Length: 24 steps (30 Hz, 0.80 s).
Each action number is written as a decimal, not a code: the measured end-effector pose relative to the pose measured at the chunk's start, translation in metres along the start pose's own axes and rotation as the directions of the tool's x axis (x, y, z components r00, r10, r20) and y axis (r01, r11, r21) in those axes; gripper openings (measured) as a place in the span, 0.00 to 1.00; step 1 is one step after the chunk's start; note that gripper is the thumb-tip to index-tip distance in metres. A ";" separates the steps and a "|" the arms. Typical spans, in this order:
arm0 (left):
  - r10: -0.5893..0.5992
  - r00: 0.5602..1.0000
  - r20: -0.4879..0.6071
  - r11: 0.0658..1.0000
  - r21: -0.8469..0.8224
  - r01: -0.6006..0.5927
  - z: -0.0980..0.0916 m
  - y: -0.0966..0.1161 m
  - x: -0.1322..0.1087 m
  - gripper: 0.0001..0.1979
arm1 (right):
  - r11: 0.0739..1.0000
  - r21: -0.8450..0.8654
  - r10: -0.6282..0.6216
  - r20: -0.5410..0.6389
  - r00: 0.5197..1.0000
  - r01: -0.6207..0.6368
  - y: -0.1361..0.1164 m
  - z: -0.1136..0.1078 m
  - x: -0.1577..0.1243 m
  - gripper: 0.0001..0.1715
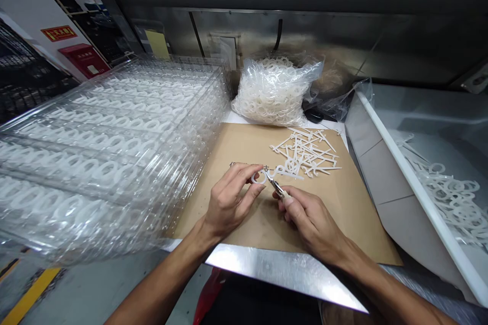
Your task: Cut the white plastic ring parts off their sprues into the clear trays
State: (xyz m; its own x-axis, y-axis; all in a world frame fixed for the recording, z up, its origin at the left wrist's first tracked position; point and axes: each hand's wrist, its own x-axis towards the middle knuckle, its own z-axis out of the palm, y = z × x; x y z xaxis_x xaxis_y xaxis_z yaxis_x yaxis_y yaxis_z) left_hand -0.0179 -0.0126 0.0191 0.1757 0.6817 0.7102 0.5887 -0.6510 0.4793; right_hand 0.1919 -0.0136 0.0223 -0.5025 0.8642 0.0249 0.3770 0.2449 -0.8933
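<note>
My left hand [229, 203] pinches a small white plastic ring [258, 178] between thumb and fingers, above a kraft cardboard sheet [335, 213]. My right hand [310, 223] grips small side cutters [277, 186] with pale handles, and their metal jaws reach the ring's edge. Just beyond my hands, a white plastic runner piece [290, 172] lies on the cardboard, close to the cutter tips. A tangled pile of white plastic runners [305, 153] lies further back on the sheet. My fingers hide part of the ring.
Stacked clear plastic trays [114, 152] holding rows of white rings fill the left. A clear bag of white rings [272, 91] stands behind the cardboard. On the right, a white-rimmed bin [415, 183] holds rings and runners. The steel table edge [282, 269] runs in front.
</note>
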 end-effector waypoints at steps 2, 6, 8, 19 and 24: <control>-0.005 1.000 0.008 1.000 -0.002 0.005 0.000 0.000 0.000 0.15 | 1.000 0.003 0.003 0.007 1.000 -0.003 0.000 0.000 0.000 0.21; -0.020 1.000 0.020 1.000 -0.012 0.021 0.000 0.001 0.001 0.14 | 1.000 -0.015 0.002 0.013 1.000 -0.002 0.000 0.002 0.000 0.22; -0.029 0.999 0.027 0.999 -0.017 0.029 0.000 0.000 0.001 0.14 | 0.999 -0.038 -0.006 0.010 1.000 0.007 0.000 0.003 0.000 0.22; -0.096 0.995 0.023 0.994 -0.042 0.097 0.000 -0.004 0.000 0.12 | 0.999 -0.033 0.011 -0.029 1.000 -0.012 0.006 0.008 0.002 0.22; -0.160 0.986 -0.035 0.985 -0.077 0.157 0.001 -0.007 0.001 0.14 | 1.000 0.006 -0.030 -0.021 0.999 0.030 0.006 0.012 0.003 0.22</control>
State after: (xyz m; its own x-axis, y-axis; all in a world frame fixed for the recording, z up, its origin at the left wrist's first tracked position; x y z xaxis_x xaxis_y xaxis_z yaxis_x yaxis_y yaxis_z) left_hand -0.0211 -0.0069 0.0155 0.0518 0.7652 0.6417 0.5468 -0.5594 0.6230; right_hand 0.1839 -0.0150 0.0118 -0.4968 0.8657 0.0612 0.3573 0.2683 -0.8946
